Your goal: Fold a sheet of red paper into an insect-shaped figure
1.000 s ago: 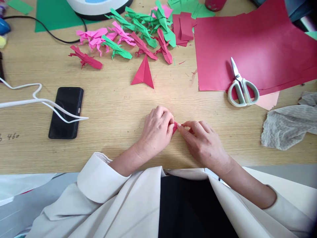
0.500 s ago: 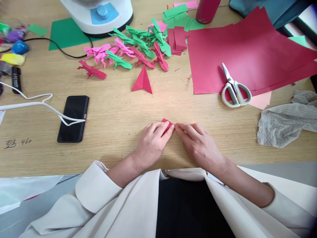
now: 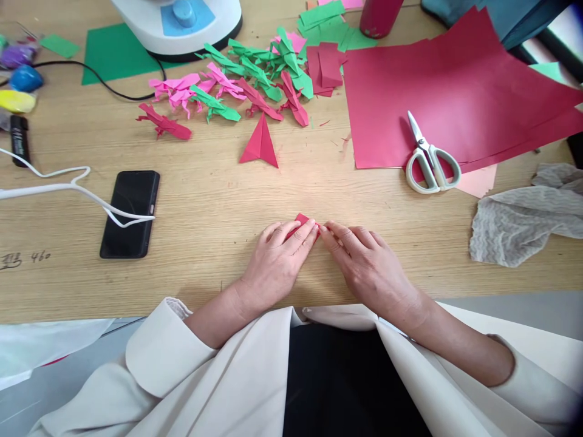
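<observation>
Pressing an apparent crease, the left hand (image 3: pixel 276 264), fingers drawn together, is holding one small red folded-paper piece (image 3: pixel 301 218) nearside of one red notched paper triangle (image 3: pixel 260 144). The right hand (image 3: pixel 373 264) is seemingly pinching the piece's end, the next crease probably needing steady fingertips; beyond the triangle, three red folded-paper figures (image 3: pixel 170 125) are lying.

A white cable (image 3: pixel 54 187) crosses the black phone (image 3: pixel 124 240).

Left of the left hand (image 3: pixel 273 267) lay a black rectangular phone (image 3: pixel 121 243); beyond and right of the right hand (image 3: pixel 371 267), white-handled metal scissors (image 3: pixel 424 146).
</observation>
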{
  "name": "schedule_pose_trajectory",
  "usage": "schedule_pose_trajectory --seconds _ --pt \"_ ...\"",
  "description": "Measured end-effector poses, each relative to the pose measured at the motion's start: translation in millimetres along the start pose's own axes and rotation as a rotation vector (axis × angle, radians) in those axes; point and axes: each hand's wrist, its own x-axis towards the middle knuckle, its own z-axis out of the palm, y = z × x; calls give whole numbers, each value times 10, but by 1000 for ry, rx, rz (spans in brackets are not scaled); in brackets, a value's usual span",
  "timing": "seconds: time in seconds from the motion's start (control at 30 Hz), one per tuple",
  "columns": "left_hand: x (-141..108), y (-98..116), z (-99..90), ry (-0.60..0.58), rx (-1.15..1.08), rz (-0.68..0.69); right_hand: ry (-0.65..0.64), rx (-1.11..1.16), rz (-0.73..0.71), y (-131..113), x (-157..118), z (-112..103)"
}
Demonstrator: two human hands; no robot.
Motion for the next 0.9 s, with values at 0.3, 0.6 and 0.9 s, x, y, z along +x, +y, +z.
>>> schedule_pose_trajectory --seconds 0.3,0.6,0.9 --pt "-50 29 -60 -124 -80 -99 15 -105 -4 -96 0 11" --pt "-24 9 -98 -113 5 -57 38 -47 -6 -12 3 -28" --pt "472 -96 -222 -64 -138 -187 179 244 108 252 46 -69"
